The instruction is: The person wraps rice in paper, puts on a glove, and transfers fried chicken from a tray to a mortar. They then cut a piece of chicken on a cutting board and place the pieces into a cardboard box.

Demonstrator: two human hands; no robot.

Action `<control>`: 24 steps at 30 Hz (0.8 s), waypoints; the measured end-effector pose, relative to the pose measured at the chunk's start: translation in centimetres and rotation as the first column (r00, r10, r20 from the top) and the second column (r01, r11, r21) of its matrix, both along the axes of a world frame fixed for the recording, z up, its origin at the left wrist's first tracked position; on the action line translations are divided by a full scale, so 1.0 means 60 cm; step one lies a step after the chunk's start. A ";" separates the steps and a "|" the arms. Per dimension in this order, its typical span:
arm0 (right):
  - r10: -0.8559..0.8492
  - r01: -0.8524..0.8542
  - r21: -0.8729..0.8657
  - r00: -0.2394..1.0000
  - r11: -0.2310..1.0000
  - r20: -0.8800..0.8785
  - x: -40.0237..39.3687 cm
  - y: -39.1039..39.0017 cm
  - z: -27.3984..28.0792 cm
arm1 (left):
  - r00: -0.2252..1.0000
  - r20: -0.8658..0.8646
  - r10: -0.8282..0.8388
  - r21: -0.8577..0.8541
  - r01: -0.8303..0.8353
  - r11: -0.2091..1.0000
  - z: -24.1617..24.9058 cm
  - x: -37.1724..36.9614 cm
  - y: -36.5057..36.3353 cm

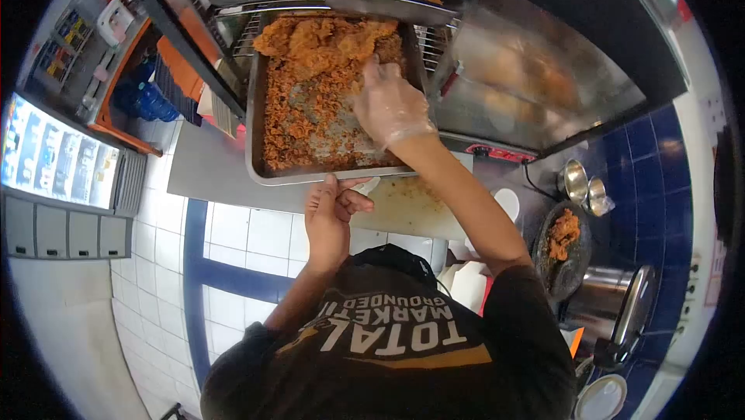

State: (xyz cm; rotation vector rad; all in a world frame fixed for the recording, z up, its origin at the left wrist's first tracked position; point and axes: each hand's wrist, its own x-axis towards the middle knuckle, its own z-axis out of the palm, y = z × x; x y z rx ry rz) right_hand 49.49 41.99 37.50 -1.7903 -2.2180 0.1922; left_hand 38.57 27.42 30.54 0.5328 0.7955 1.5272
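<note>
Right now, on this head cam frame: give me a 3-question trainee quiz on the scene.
1. True or false: the right hand wears a clear glove.
2. What is the left hand gripping? A) the near rim of the metal tray B) a pot lid C) a bottle
3. Fill in: the tray holds orange breaded fried pieces at its far end and loose ____ over the rest.
Key: 1 true; 2 A; 3 crumbs.
</note>
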 end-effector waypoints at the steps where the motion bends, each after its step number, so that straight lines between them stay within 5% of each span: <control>1: -0.027 0.027 -0.005 1.000 1.000 -0.004 0.006 0.002 0.002 | 1.000 -0.004 -0.027 -0.005 0.027 1.000 -0.001 0.001 -0.001; 5: 0.048 -0.043 0.021 0.911 0.999 -0.410 0.049 0.021 -0.013 | 0.993 -0.110 -0.042 0.064 0.049 0.997 -0.025 -0.017 -0.002; 7: -0.037 -0.061 -0.098 0.636 0.993 -0.771 0.091 -0.010 0.004 | 0.978 -0.196 0.064 -0.059 -0.077 0.995 -0.012 -0.010 -0.001; 8: -0.110 0.033 -0.116 0.638 0.993 -0.762 0.133 -0.042 0.005 | 0.961 -0.274 0.031 0.039 -0.021 0.999 -0.017 -0.015 0.001; 10: 0.040 -0.048 0.027 0.306 0.999 -0.951 0.200 -0.105 0.001 | 0.989 -0.145 -0.033 0.064 0.042 0.997 -0.032 -0.030 0.003; 12: 0.200 0.065 0.243 0.388 0.968 -0.900 0.299 -0.168 -0.018 | 0.996 -0.079 -0.044 -0.012 0.043 0.999 -0.026 -0.037 0.010; 14: -0.171 0.330 -0.060 0.319 0.942 -0.932 0.456 -0.206 -0.097 | 0.998 -0.061 -0.021 -0.083 0.016 0.996 -0.022 -0.039 0.016; 15: -0.365 0.400 -0.298 0.101 0.867 -0.925 0.506 -0.246 -0.074 | 0.999 -0.050 -0.013 -0.095 0.009 0.995 -0.034 -0.038 0.010; 17: -0.431 0.699 -0.400 -0.144 0.593 -0.891 0.645 -0.305 -0.133 | 0.997 -0.071 -0.010 -0.093 0.003 0.996 -0.028 -0.032 0.012; 18: -0.576 0.841 -0.296 0.022 0.453 -0.817 0.756 -0.345 -0.199 | 0.987 -0.154 0.039 -0.142 -0.062 0.988 -0.018 -0.029 0.009; 19: -0.514 0.874 -0.356 -0.150 0.330 -0.844 0.867 -0.371 -0.263 | 0.968 -0.236 0.083 -0.184 -0.129 0.974 -0.018 -0.024 0.008; 20: -0.667 0.981 -0.153 -0.033 0.123 -0.744 0.893 -0.399 -0.258 | 0.983 -0.183 0.008 -0.072 -0.021 0.997 -0.029 -0.034 0.010; 22: -0.857 0.990 0.013 -0.118 -0.144 -0.501 0.964 -0.434 -0.279 | 0.934 -0.351 0.061 -0.122 -0.110 0.986 -0.012 -0.010 0.012; 23: -0.857 0.989 0.007 -0.123 -0.146 -0.500 1.001 -0.451 -0.297 | 0.849 -0.519 0.098 -0.161 -0.209 0.965 -0.004 -0.004 0.011; 24: -0.928 0.987 -0.045 -0.162 -0.156 -0.336 1.028 -0.459 -0.307 | 0.885 -0.447 0.132 -0.139 -0.215 0.967 -0.007 -0.006 0.013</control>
